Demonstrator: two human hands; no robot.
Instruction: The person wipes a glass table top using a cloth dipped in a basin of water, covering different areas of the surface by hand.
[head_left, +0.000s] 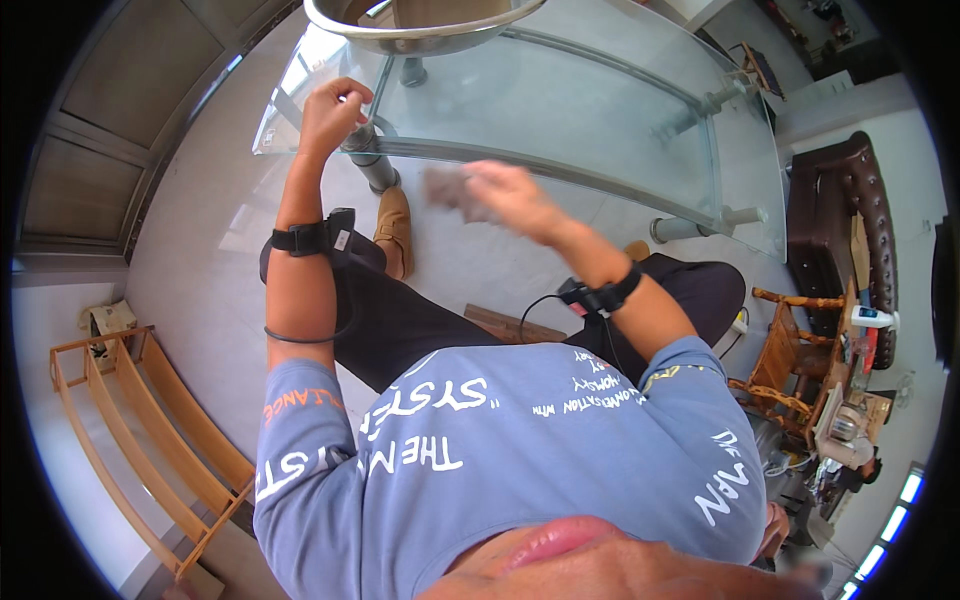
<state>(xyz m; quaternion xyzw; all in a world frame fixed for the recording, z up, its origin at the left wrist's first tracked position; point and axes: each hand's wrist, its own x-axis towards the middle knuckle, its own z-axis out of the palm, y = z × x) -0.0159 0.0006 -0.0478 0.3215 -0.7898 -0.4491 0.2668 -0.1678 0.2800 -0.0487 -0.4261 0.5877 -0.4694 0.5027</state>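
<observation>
My left hand (330, 112) is curled into a loose fist above the near left corner of a glass table (585, 112). Nothing shows between its fingers. A crumpled grey-brown cloth (450, 191) is gripped in my right hand (514, 199), just off the table's near edge. Both are blurred. A metal basin (420, 39) sits at the table's far left, cut off by the top of the picture. Black straps with small devices circle both of my forearms.
Metal legs (375, 161) stand under the table, close to my shoe (394, 229). A wooden rack (150, 442) lies at left. To the right are a wooden chair (780, 352), a dark leather sofa (840, 225) and a white bottle (874, 317). Part of another person's arm (772, 529) appears at lower right.
</observation>
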